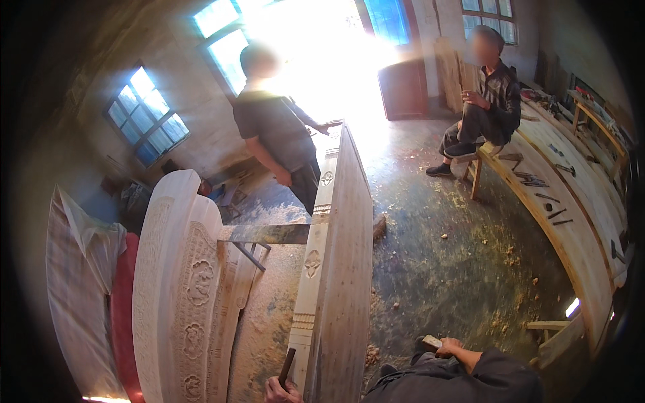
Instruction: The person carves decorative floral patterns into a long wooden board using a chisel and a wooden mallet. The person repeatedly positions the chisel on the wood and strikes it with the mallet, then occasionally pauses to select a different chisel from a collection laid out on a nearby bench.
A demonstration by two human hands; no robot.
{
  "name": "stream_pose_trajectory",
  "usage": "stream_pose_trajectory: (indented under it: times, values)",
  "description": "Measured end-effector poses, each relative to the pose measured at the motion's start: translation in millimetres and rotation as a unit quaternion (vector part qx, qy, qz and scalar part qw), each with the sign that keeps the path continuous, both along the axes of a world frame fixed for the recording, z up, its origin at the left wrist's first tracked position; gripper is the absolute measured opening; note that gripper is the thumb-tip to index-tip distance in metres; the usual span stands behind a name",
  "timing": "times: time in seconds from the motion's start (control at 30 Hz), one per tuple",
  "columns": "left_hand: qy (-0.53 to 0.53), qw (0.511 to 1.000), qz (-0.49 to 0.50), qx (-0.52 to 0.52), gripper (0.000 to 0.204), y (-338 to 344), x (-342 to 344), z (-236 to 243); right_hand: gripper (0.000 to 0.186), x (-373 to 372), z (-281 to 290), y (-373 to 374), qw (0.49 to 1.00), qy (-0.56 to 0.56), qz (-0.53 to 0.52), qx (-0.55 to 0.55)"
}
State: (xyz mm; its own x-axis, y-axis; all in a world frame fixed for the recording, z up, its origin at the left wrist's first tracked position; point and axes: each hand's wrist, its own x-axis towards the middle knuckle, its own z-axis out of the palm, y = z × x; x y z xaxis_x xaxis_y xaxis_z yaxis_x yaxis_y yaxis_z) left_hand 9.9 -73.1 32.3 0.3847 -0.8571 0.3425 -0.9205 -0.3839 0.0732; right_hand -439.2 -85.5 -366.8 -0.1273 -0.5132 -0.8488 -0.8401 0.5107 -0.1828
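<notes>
Your left hand (281,391) is curled round a dark rod-like tool (287,367), which reaches over the left edge of the narrow, patterned face at the near end of the long carved timber (346,269). Tip contact: cannot tell. Your right hand (449,347) is closed round a pale block-like tool (432,342) (partly covered; kind unclear), well off the timber's right edge. The timber runs away from you; at its far end lies a co-worker's hand (328,126). Left of it stands a carved panel (158,269). Step in hand, by my reading: placing the dark tool at the near end. The next move seems to call for a steady left grip and a settled tip, right hand clear of your left fingers.
</notes>
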Motion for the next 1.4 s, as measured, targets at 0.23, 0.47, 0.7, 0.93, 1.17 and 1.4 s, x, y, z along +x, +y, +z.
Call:
stream_pose_trajectory:
  times: [0.23,0.47,0.7,0.93,1.17,1.4]
  values:
    - [0.020,0.999,0.002,-0.031,0.016,-6,1,-22,0.072,-28,-47,-2,0.999,0.034,-0.004,-0.014]
    - [0.010,1.000,-0.011,-0.020,0.016,3,4,-2,0.085,-10,-18,-1,0.999,0.017,0.046,-0.002]
    - [0.045,0.998,-0.053,-0.008,0.016,6,-17,4,0.082,-14,6,-5,0.998,-0.018,0.022,-0.052]
    - [0.061,0.963,-0.253,0.076,0.023,-6,-53,-9,0.060,47,154,-77,0.965,-0.096,-0.014,-0.243]
    - [0.135,0.912,-0.346,0.177,0.013,-26,-74,-14,0.041,80,338,-108,0.844,-0.428,-0.070,-0.317]
    - [0.140,0.872,-0.442,0.159,0.009,-40,-103,-42,0.031,62,330,-107,0.828,-0.547,0.064,-0.103]
